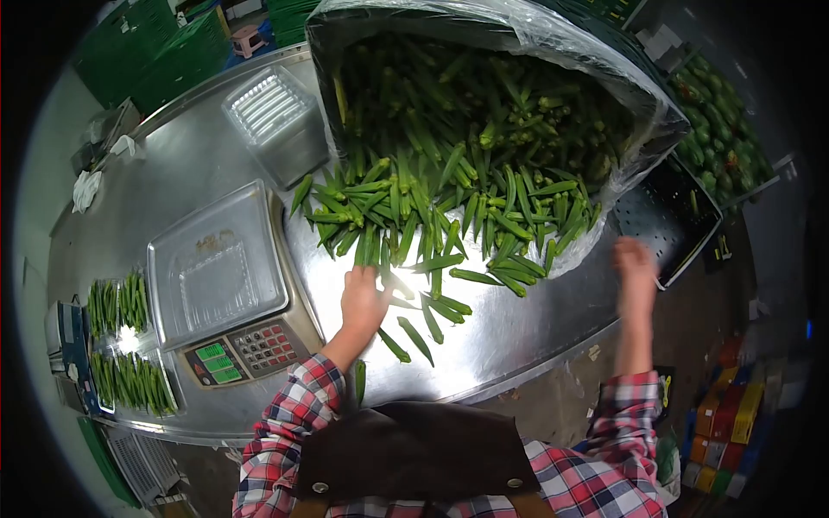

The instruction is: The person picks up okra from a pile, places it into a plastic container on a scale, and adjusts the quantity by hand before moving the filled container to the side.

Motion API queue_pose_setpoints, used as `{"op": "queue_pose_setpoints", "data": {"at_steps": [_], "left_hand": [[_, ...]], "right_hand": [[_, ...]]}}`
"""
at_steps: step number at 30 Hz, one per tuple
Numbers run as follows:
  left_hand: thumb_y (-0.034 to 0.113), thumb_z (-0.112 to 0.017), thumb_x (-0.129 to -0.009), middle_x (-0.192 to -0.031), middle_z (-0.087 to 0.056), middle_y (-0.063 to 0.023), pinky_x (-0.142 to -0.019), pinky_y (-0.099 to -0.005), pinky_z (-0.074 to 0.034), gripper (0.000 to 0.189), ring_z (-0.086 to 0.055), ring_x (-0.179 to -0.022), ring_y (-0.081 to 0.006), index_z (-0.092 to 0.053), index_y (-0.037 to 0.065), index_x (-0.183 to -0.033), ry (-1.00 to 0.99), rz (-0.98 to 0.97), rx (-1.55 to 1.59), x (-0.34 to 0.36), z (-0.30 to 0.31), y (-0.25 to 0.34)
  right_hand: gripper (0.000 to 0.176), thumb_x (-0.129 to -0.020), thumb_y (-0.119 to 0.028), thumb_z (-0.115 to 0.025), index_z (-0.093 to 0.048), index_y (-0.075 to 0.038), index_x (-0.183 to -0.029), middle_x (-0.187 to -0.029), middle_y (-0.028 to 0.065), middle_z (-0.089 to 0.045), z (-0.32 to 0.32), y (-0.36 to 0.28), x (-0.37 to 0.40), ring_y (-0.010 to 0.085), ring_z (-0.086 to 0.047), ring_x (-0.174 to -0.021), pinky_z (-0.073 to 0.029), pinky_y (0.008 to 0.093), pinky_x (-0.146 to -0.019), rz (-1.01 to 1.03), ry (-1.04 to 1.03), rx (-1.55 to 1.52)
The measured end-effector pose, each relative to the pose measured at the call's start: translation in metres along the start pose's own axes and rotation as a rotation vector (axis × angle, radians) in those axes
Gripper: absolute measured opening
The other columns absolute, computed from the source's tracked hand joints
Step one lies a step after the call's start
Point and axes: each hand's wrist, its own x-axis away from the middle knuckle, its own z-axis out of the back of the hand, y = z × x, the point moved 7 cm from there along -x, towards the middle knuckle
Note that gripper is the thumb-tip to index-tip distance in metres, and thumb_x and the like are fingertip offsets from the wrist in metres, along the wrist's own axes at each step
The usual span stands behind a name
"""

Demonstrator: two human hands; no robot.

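Note:
My left hand [364,298] is at the front edge of a spilled heap of okra [406,194], its fingers closed round several pods that point away from me. Loose okra pods [415,339] lie on the metal table just right of it. Over the table's right side, beside a black perforated crate [661,220], is my right hand [635,259]; motion blurs its fingers and no object shows in it. Left of my left hand stands a digital scale [259,345] with a clear plastic tray [220,281] on its platform.
A plastic-lined crate [518,22] lies tipped towards me, full of okra. Stacked clear trays [281,121] stand behind the scale. Trays of okra [129,380] sit at the table's left end. Green crates [129,52] are at the back left; another crate of green produce [712,112] is at right.

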Motion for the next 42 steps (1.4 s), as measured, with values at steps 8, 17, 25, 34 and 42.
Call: {"op": "queue_pose_setpoints", "data": {"at_steps": [8,17,25,34,42], "left_hand": [[0.021,-0.068,-0.073,-0.089,-0.05,-0.016,-0.073,-0.0421,-0.045,0.033,-0.049,-0.085,-0.0337,-0.057,0.0,-0.096,0.037,0.041,-0.034,0.007,-0.001,-0.004],[0.013,-0.068,-0.069,-0.086,-0.051,-0.0152,-0.07,-0.0418,-0.042,0.027,-0.049,-0.081,-0.0332,-0.059,0.003,-0.093,0.078,-0.023,0.05,0.008,-0.005,-0.001],[0.01,-0.061,-0.074,-0.078,-0.057,-0.017,-0.069,-0.0447,-0.044,0.02,-0.054,-0.075,-0.0357,-0.057,-0.001,-0.091,-0.108,0.151,0.41,0.005,-0.024,-0.008],[0.011,-0.055,-0.082,-0.085,-0.061,-0.0209,-0.071,-0.0396,-0.047,0.024,-0.058,-0.078,-0.0364,-0.057,0.001,-0.104,-0.171,0.355,0.469,0.019,0.001,-0.018],[0.015,-0.064,-0.073,-0.087,-0.054,-0.0176,-0.066,-0.0437,-0.049,0.026,-0.058,-0.078,-0.0359,-0.055,0.0,-0.092,-0.11,0.052,-0.193,-0.032,-0.002,-0.041]], "right_hand": [[0.027,-0.085,-0.019,-0.048,-0.059,-0.007,-0.106,-0.076,0.0153,-0.06,-0.313,-0.068,0.115,0.0317,-0.061,-0.071,-0.048,0.0423,-0.063,0.585,-0.685,0.458],[0.024,-0.081,-0.019,-0.052,-0.063,0.002,-0.083,-0.079,0.0219,-0.062,-0.312,-0.066,0.111,0.0372,-0.061,-0.069,-0.05,0.0447,-0.066,0.56,-0.648,0.356],[0.05,-0.072,-0.039,-0.065,-0.058,0.007,-0.088,-0.085,0.026,-0.061,-0.357,-0.033,0.129,0.0385,-0.061,-0.08,-0.048,0.0435,-0.072,-0.019,-0.669,0.33],[0.034,-0.075,-0.026,-0.058,-0.061,0.006,-0.085,-0.075,0.018,-0.064,-0.333,0.001,0.157,0.0229,-0.063,-0.071,-0.049,0.0327,-0.068,-0.352,-0.931,-0.057],[0.02,-0.085,-0.013,-0.059,-0.052,0.0,-0.1,-0.081,0.0068,-0.057,-0.284,-0.013,0.181,0.0146,-0.057,-0.071,-0.049,0.0258,-0.065,-0.832,-0.882,-0.983]]}}
